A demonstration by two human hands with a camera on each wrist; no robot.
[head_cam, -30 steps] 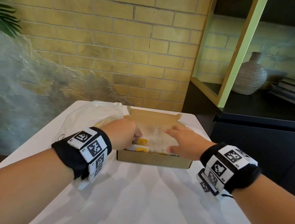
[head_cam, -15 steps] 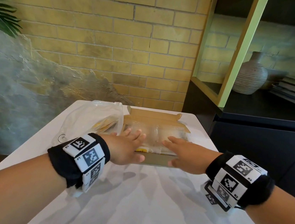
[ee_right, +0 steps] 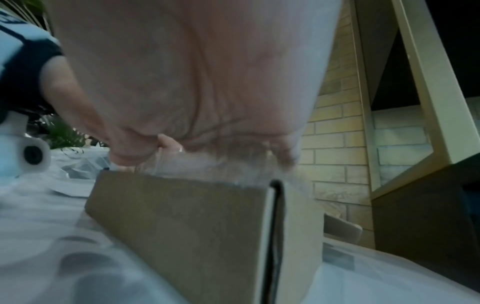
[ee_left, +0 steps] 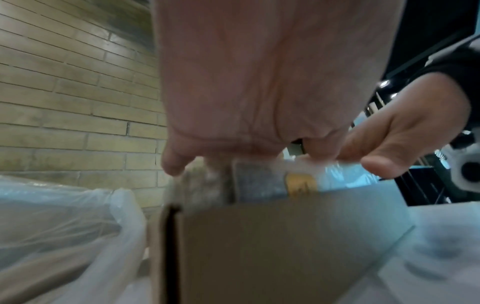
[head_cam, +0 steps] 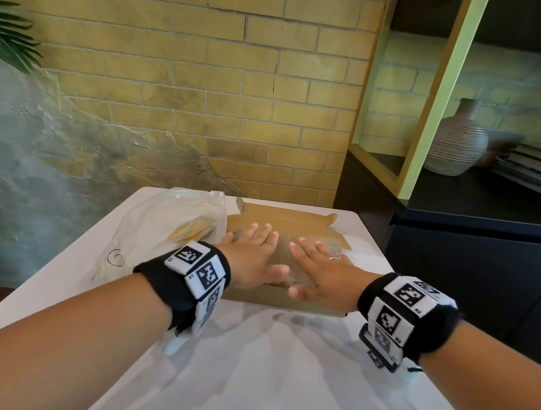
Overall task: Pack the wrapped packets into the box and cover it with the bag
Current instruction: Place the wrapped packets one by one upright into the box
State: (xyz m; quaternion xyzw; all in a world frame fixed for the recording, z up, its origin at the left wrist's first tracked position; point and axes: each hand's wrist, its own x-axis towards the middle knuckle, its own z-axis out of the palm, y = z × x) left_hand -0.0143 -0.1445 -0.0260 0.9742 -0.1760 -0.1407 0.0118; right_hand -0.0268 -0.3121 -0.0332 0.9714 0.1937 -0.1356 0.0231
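Currently I hold both hands, left hand (head_cam: 253, 257) and right hand (head_cam: 323, 274), flat with fingers spread on the packets (ee_left: 262, 183) inside the box (head_cam: 284, 300); press evenly before fetching the bag (head_cam: 164, 226) at left.

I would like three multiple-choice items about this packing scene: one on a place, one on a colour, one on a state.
1. The crumpled clear plastic bag lies where?
A. left of the brown cardboard box
B. right of it
C. on the floor

2. The table is
A. black
B. white
C. green

3. The left hand and right hand are
A. fists
B. flat on the box's contents
C. off the table

Key: 1 A, the bag sits beside the box's left wall; 2 B, the bare top is white; 3 B, fingers lie straight.
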